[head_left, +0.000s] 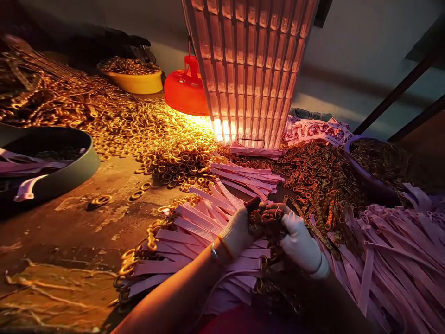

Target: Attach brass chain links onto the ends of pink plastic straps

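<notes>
My left hand (239,229), in a white knit glove, and my right hand (299,241), also gloved, meet over a bundle of dark metal chain (266,218). Both hands have their fingers curled around it, pinched close together. Beneath them lies a fan of pale pink paper strips (194,227) with gold chain links (139,253) attached along the left edge. A bracelet shows on my left wrist.
A heap of gold rings (153,134) covers the table's back left. A dark bowl (79,167) sits left, a yellow bowl (139,83) at the back, a red lamp (184,90) glows centre. A tall ribbed rack (250,69) stands behind. More pink strips (392,260) pile right.
</notes>
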Tool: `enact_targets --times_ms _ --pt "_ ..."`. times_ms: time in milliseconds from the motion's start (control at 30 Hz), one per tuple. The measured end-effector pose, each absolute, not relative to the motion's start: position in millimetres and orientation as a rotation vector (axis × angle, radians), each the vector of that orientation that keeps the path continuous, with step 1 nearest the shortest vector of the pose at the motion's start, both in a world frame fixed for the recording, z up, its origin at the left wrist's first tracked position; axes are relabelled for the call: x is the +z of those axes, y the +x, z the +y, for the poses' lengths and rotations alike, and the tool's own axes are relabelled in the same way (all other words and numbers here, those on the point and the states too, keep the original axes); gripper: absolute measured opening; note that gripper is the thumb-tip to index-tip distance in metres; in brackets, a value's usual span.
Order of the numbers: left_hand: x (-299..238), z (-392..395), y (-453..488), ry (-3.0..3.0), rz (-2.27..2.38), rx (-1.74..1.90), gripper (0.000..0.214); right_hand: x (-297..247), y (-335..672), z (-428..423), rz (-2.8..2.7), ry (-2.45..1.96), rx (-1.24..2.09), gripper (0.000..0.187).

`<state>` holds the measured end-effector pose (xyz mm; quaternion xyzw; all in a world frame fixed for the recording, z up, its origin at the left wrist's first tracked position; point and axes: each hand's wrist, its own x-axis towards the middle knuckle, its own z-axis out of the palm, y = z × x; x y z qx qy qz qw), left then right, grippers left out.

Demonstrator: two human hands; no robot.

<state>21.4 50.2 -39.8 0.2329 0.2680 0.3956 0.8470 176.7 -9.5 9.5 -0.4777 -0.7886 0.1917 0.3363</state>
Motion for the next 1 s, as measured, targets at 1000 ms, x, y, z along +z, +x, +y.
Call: enact_targets --times_ms 1000 --pt "3 56 -18 1.115 1.097 0.765 0.02 -8 181 16 -2.098 -1.45 0.463 0.034"
